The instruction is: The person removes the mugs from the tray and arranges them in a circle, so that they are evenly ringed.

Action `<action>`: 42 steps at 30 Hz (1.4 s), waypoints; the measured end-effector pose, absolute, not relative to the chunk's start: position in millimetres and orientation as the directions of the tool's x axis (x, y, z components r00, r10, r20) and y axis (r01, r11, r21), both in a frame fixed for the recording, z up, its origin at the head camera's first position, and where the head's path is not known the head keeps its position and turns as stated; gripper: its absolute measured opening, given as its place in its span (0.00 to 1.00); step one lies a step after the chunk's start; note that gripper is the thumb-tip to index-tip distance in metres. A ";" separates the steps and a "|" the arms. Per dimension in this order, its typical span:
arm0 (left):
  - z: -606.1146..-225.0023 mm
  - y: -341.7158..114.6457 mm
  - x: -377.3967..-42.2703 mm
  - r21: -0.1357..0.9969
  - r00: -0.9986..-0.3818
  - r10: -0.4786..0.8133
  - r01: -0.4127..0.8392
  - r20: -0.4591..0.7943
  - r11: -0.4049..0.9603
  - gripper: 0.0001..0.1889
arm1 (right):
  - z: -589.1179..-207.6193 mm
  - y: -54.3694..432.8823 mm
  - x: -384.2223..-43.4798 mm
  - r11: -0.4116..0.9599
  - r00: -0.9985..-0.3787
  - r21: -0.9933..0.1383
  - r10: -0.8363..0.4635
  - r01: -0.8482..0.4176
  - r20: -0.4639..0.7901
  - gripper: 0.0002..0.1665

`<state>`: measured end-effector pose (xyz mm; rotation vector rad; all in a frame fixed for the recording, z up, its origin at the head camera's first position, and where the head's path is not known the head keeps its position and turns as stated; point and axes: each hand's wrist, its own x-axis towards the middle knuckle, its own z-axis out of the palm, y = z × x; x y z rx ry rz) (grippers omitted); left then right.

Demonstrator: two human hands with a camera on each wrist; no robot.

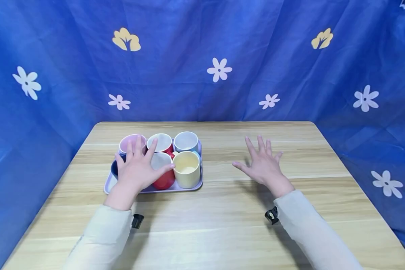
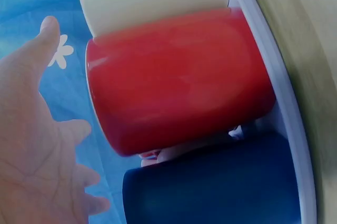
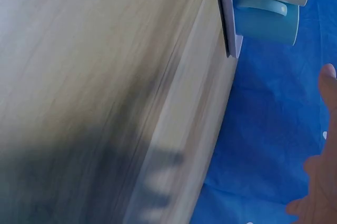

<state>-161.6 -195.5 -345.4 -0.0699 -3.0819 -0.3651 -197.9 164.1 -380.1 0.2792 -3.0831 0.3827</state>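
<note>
My left hand (image 1: 137,167) hovers with spread fingers above a lilac tray (image 1: 179,189) of several mugs at the left of the table. Under and around it are a red mug (image 2: 179,79), a dark blue mug (image 2: 210,184) and a pink mug (image 1: 123,144). Beside its thumb in the head view stands a cream mug (image 1: 191,176). Behind these are another red mug with a white inside (image 1: 160,141) and a light blue mug (image 3: 266,21). Over the bare wood to the right, my right hand (image 1: 263,165) is spread and holds nothing.
The wooden table (image 1: 229,217) carries the tray on its left half. A blue curtain (image 1: 189,97) with flower prints hangs behind and at both sides. Dark bands (image 1: 137,221) sit at both sleeve cuffs.
</note>
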 end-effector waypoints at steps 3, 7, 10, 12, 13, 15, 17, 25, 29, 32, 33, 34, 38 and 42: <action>-344.3 -199.9 -162.6 0.244 -0.999 0.036 0.044 0.036 0.969 0.54 | -379.0 161.3 -199.4 0.952 -0.982 -0.244 -0.179 -0.187 0.054 0.60; -342.7 -207.1 -163.3 0.252 -0.999 0.025 0.034 0.039 0.967 0.54 | -375.6 156.3 -201.3 0.951 -0.980 -0.236 -0.188 -0.199 0.066 0.62; -340.0 -213.7 -163.7 0.247 -0.998 0.020 0.032 0.053 0.969 0.54 | -372.8 151.1 -202.8 0.948 -0.977 -0.236 -0.200 -0.214 0.079 0.63; -337.7 -218.2 -164.2 0.240 -0.998 0.019 0.034 0.065 0.970 0.54 | -371.2 147.1 -204.0 0.944 -0.974 -0.243 -0.208 -0.224 0.089 0.62; -336.7 -220.6 -164.4 0.236 -0.997 0.018 0.034 0.071 0.971 0.54 | -370.5 145.0 -204.5 0.942 -0.973 -0.245 -0.212 -0.229 0.096 0.62; -335.0 -225.4 -164.9 0.236 -0.997 0.017 0.035 0.079 0.971 0.55 | -369.5 140.9 -205.7 0.938 -0.970 -0.249 -0.219 -0.240 0.106 0.62; -333.7 -230.1 -165.4 0.233 -0.996 0.012 0.031 0.084 0.972 0.55 | -368.7 137.0 -206.7 0.936 -0.967 -0.248 -0.227 -0.250 0.116 0.62; -330.5 -248.3 -166.9 0.262 -0.998 -0.004 0.014 0.066 0.965 0.56 | -369.9 121.7 -208.6 0.919 -0.957 -0.271 -0.261 -0.287 0.127 0.63; -329.7 -259.4 -167.2 0.279 -0.998 -0.018 0.000 0.063 0.960 0.56 | -372.7 114.5 -208.3 0.910 -0.952 -0.283 -0.273 -0.303 0.141 0.64; -328.8 -267.3 -166.4 0.283 -0.997 -0.022 -0.002 0.068 0.959 0.56 | -375.4 109.9 -207.8 0.900 -0.947 -0.299 -0.282 -0.316 0.151 0.64; -328.5 -270.0 -165.9 0.284 -0.998 -0.022 -0.002 0.067 0.959 0.56 | -376.2 108.5 -207.7 0.898 -0.946 -0.303 -0.285 -0.319 0.152 0.65; -328.4 -272.7 -165.3 0.283 -0.997 -0.021 -0.001 0.068 0.959 0.56 | -377.1 107.0 -207.6 0.895 -0.946 -0.310 -0.287 -0.322 0.153 0.65; -329.4 -283.4 -162.9 0.283 -0.998 -0.025 -0.007 0.061 0.959 0.56 | -381.6 100.0 -207.0 0.881 -0.943 -0.339 -0.293 -0.330 0.156 0.66; -330.1 -292.6 -160.4 0.289 -0.998 -0.043 -0.028 0.047 0.957 0.56 | -386.5 93.1 -205.7 0.873 -0.939 -0.349 -0.302 -0.342 0.165 0.67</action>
